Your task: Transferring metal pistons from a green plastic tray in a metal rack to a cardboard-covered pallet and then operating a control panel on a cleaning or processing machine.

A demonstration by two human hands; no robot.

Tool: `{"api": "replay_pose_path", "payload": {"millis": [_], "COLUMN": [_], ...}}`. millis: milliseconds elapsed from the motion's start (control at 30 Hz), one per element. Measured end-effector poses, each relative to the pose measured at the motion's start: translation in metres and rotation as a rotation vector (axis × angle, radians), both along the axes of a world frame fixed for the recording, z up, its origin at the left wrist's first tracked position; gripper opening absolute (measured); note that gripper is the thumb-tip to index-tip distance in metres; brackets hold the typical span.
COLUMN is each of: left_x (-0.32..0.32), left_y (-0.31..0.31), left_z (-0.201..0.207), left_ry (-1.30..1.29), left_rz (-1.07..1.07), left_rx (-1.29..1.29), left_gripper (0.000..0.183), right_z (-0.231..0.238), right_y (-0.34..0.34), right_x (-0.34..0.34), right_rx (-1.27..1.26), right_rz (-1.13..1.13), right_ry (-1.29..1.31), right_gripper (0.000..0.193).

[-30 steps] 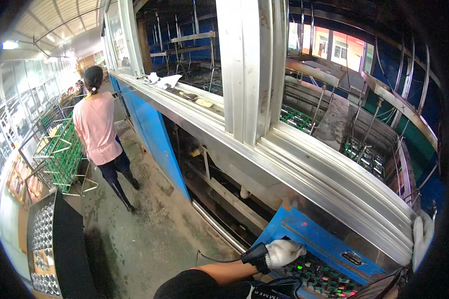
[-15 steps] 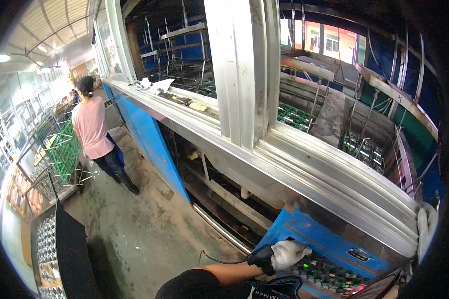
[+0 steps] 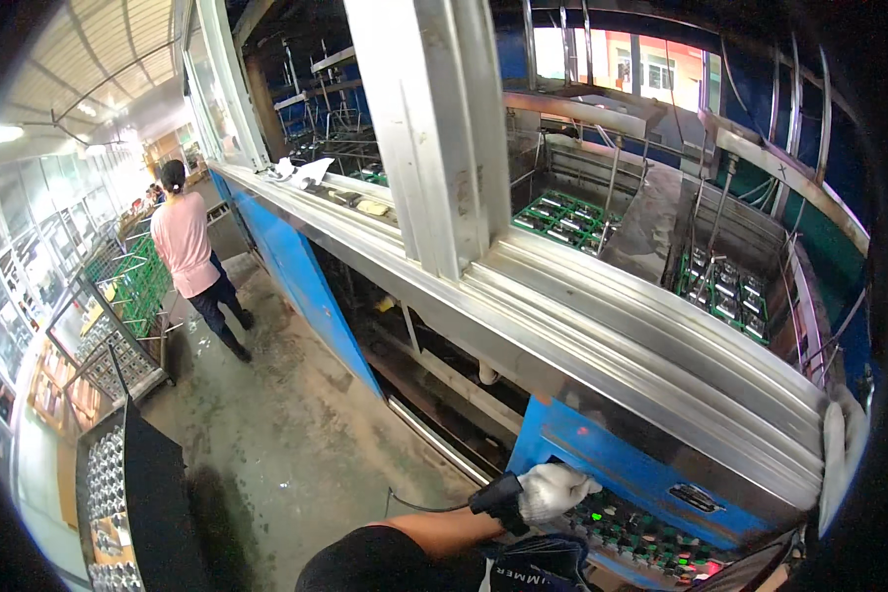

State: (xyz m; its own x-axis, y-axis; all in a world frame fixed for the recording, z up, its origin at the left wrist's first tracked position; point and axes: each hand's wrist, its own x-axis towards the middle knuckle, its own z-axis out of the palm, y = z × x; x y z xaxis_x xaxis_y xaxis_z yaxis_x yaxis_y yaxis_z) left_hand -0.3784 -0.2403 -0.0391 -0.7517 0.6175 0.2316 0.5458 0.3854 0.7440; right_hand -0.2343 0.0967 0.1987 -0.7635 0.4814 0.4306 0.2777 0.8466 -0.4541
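Note:
My left hand (image 3: pixel 553 493), in a white glove with a black band at the wrist, is low at the blue panel (image 3: pixel 622 459) beneath the sill. Its fingers look curled, and what they grip, if anything, is hidden. Just beyond and below it lies a green rack (image 3: pixel 646 543) of small shiny parts, with green and red glints. At the far right rim, a white-gloved shape (image 3: pixel 842 449) against the end of the metal sill (image 3: pixel 661 350) appears to be my right hand. It is partly cut off, so its fingers cannot be made out.
Behind the sill and aluminium post (image 3: pixel 429 128), green racks (image 3: pixel 565 219) of metal parts hang in tanks. A person in a pink top (image 3: pixel 183 242) stands in the aisle. A black-sided bin (image 3: pixel 148 493) of metal parts and a green wire rack (image 3: pixel 143 281) line the left.
My view has shifted, so the post appears farther left and the tank racks show more fully. My left hand stays at the blue panel. The person in pink has shifted slightly in view.

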Motion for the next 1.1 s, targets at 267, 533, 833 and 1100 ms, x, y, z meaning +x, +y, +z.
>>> {"api": "replay_pose_path", "payload": {"millis": [267,533,833,1100], "left_x": [-0.002,0.014,0.013,0.017], "left_y": [0.007,0.005,0.005,0.007], "left_z": [-0.02,0.018,0.002,0.039], "left_ry": [-0.072,-0.032,0.053,-0.137], "left_rz": [0.008,0.15,0.206,0.214], "left_rx": [0.174,-0.144,-0.061,-0.31], "left_gripper": [0.019,0.019,0.022,0.024], "right_z": [0.001,0.008,0.012,0.018], "right_y": [-0.016,-0.034,-0.043,-0.048], "right_x": [0.0,-0.004,-0.001,-0.001], "right_rx": [0.21,0.381,0.366,0.373], "right_rz": [-0.106,-0.097,-0.084,-0.069], "right_ry": [0.208,0.242,0.252,0.206], "right_gripper": [0.04,0.034,0.035,0.033]}}
